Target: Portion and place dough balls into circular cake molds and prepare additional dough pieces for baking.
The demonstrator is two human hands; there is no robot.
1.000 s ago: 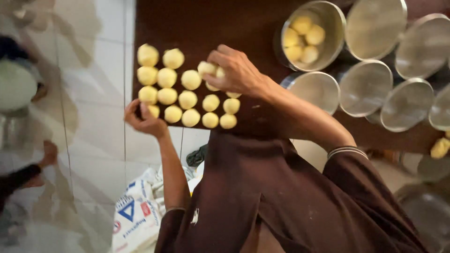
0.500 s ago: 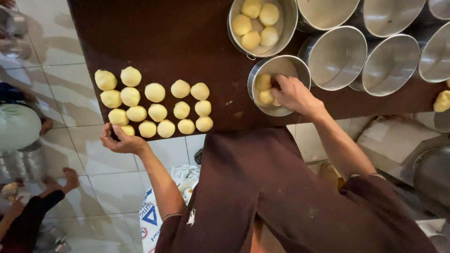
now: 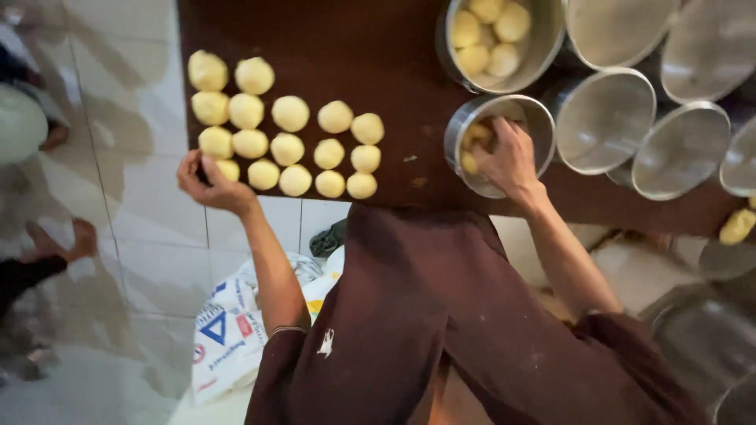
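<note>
empty steel bowls [image 3: 606, 118] | printed sack [image 3: 228, 338] on tiled floor [image 3: 134, 205]

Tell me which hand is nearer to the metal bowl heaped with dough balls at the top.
Right. The right hand reaches into the smaller metal bowl just below the heaped bowl. The left hand grips the board's corner, far across the rows of dough balls.

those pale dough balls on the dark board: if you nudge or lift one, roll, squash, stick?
The dough balls look rounded, so a nudge might roll one, though flattened bases probably damp that. Uneven shapes suggest soft dough that would likely dent under a firm pinch. Touching neighbours may cling together.
</note>
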